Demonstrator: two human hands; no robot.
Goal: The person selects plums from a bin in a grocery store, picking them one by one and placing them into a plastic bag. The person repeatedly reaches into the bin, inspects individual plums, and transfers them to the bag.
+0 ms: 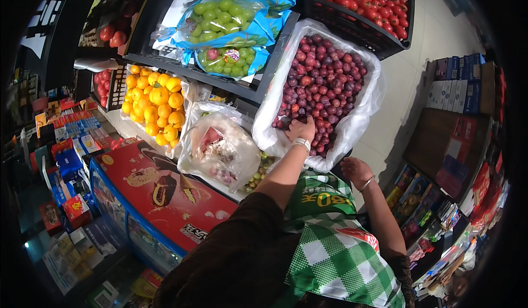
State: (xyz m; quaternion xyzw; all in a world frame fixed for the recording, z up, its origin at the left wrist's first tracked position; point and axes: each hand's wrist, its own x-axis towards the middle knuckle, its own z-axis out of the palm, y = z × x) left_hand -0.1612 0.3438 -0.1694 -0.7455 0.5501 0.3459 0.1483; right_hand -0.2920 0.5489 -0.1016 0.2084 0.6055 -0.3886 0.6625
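Observation:
My left hand (301, 129), with a pale watch on its wrist, reaches down onto red-purple plums (326, 77) near the front left of their crate. Its fingertips are among the fruit, and whether they grip a plum is hidden. White plastic lining (373, 101) covers the crate's walls and folds over its rim. My right hand (355, 171) hovers by the crate's near right corner, fingers loosely bent, with nothing seen in it. A thin bracelet circles that wrist. Below it hangs a green-and-white checked apron (330, 254).
Left of the plums are a bunched clear plastic bag (222, 147), oranges (156, 101) and bagged green grapes (222, 19). A black crate of small tomatoes (367, 2) stands beyond. A red-topped freezer (165, 192) is at lower left, stocked shelves (445, 151) at right.

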